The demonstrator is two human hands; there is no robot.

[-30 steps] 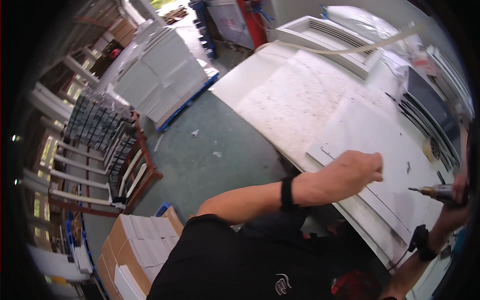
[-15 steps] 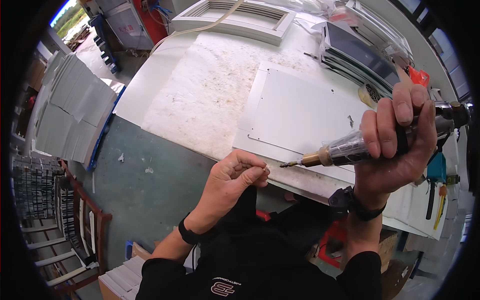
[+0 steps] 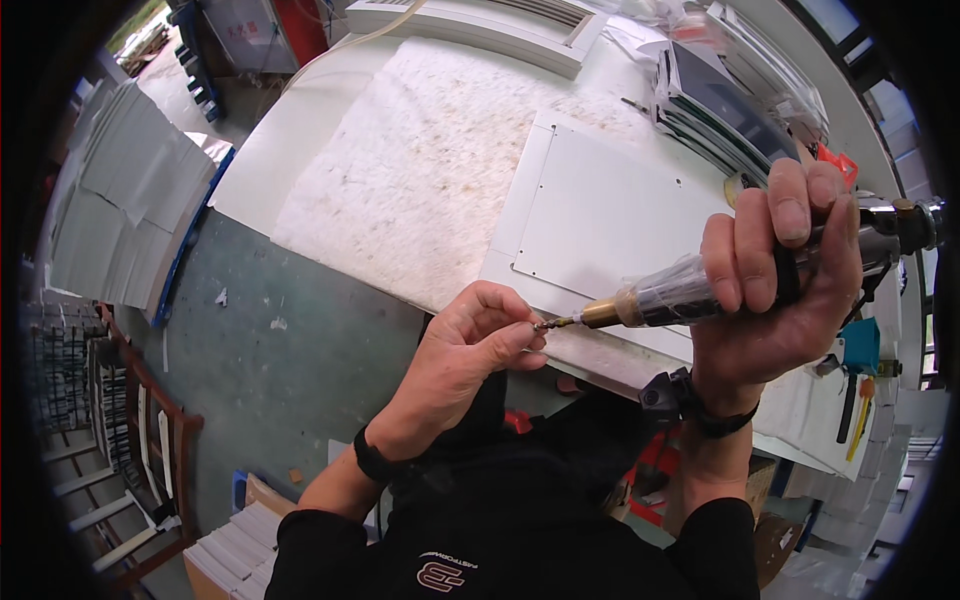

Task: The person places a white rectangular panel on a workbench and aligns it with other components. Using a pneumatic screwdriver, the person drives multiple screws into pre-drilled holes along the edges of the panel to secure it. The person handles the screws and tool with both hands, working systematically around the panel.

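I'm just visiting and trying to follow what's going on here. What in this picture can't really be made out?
- Head view: whatever the left hand pinches at the driver tip is hidden by its fingertips and too small.
- The power screwdriver: its middle is covered by the right hand.
- Tools at the right rim are bent and cut off by the fisheye edge.

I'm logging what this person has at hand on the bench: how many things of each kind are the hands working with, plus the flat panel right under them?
Powered screwdriver, gripped in the right hand: 1
Small screw, pinched at the bit's tip by the left hand: 1
White flat panel on the bench: 1
Total: 3
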